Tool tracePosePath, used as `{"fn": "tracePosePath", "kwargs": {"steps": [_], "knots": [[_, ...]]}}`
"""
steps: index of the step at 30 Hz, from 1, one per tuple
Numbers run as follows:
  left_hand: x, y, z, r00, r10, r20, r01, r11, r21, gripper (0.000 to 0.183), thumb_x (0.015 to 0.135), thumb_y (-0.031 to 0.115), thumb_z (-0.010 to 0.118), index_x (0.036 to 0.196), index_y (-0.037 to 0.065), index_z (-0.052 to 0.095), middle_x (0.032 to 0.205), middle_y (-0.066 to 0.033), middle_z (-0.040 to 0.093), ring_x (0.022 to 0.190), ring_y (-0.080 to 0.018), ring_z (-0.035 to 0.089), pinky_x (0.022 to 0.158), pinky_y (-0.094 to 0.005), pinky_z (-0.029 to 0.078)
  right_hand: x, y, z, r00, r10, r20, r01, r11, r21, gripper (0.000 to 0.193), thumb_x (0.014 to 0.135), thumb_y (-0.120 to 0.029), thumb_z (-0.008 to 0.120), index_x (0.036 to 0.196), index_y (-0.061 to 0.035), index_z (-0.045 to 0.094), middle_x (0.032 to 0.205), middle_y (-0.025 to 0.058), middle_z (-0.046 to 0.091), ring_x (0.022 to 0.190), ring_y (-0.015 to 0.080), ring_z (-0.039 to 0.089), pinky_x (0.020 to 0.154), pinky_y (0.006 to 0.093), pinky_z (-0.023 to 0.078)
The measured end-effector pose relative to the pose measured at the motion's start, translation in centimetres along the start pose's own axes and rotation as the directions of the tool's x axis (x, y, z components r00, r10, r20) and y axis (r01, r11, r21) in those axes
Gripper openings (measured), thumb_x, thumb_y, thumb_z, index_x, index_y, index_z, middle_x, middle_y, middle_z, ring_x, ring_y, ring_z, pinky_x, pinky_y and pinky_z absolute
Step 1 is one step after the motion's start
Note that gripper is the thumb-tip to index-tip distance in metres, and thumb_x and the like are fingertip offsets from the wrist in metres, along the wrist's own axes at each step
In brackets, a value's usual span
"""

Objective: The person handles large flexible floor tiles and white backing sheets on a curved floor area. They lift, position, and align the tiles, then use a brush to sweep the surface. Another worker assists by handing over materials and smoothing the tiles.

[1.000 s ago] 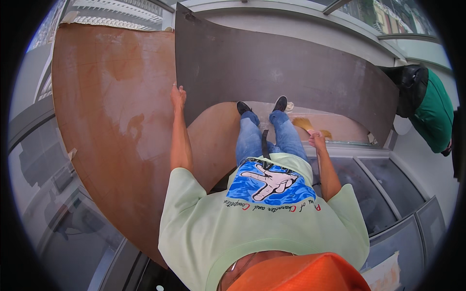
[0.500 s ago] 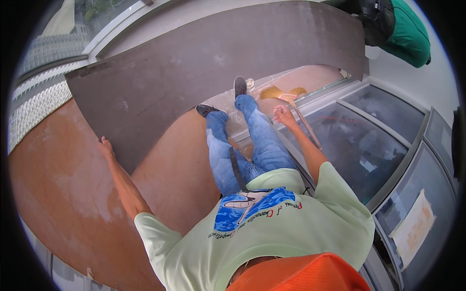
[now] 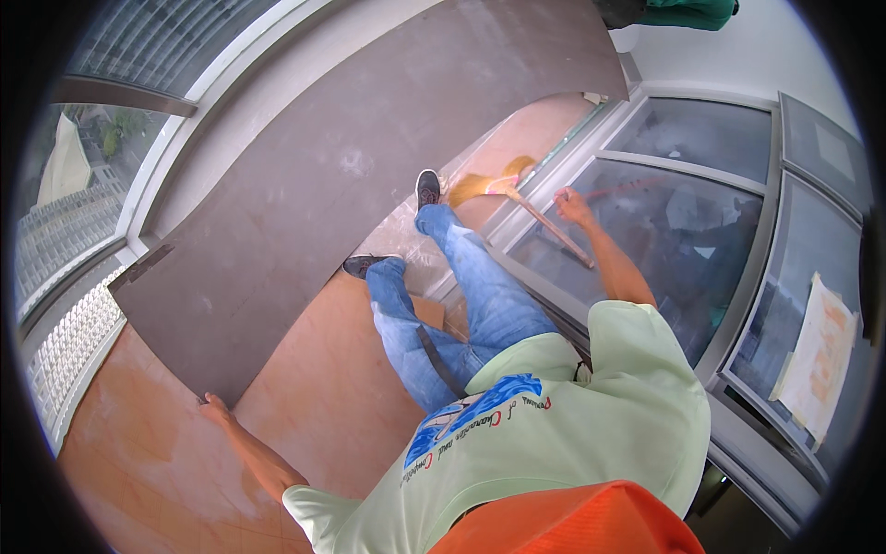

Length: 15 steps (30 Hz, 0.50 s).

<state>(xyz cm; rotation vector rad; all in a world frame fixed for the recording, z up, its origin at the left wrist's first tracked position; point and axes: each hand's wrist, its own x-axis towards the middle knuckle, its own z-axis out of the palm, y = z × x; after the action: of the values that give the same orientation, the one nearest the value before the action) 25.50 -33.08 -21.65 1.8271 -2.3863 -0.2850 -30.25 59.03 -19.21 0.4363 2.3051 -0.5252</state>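
A long, thin, dark grey-brown board (image 3: 305, 185) stretches from the left of the view to the upper right, its surface scuffed with pale marks. My left hand (image 3: 218, 409) is closed on its near lower corner, the fingers partly hidden by the edge. In the air to the right, my right hand (image 3: 574, 205) has loosely curled fingers, and nothing shows in them. Below that hand, apart from it, a straw broom (image 3: 503, 187) with a wooden handle lies beside a framed glass panel (image 3: 646, 231).
A person in green (image 3: 688, 13) is at the board's far end, hands hidden. Windows (image 3: 111, 152) line the left. Beneath my shoes lies clear plastic sheeting (image 3: 415, 242) on an orange-brown dusty floor (image 3: 314, 406). Another framed panel (image 3: 803, 314) with a taped paper stands at right.
The view has turned, showing more window. My left hand and the board's near corner sit lower in view. My right hand is farther right of the broom. The person in green shows less.
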Motion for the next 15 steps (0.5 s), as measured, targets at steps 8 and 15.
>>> {"fn": "tracePosePath", "kwargs": {"steps": [8,15], "knots": [[-18.0,11.4,-5.0,0.870,-0.126,0.476,0.077,0.990,0.121,0.048,0.087,0.023,0.053,0.125,-0.006,0.049,0.117,-0.0282,0.054,0.102,-0.0363,0.057,0.088,-0.0410,0.045,17.1,-5.7,-16.7,0.948,-0.119,-0.296,0.073,0.984,-0.162,0.034,0.082,-0.029,0.060,0.108,-0.0066,0.057,0.092,0.0139,0.067,0.085,0.0273,0.065,0.079,0.0375,0.049],[-33.3,18.9,-4.2,0.421,-0.409,0.809,0.387,0.888,0.248,0.041,0.092,0.016,0.051,0.128,-0.001,0.045,0.122,-0.0171,0.054,0.109,-0.0289,0.056,0.089,-0.0386,0.046,32.0,-6.4,-30.0,0.838,-0.180,-0.515,-0.015,0.936,-0.352,0.048,0.083,-0.032,0.061,0.124,-0.0082,0.051,0.125,0.0183,0.052,0.118,0.0334,0.049,0.097,0.0416,0.040]]}}
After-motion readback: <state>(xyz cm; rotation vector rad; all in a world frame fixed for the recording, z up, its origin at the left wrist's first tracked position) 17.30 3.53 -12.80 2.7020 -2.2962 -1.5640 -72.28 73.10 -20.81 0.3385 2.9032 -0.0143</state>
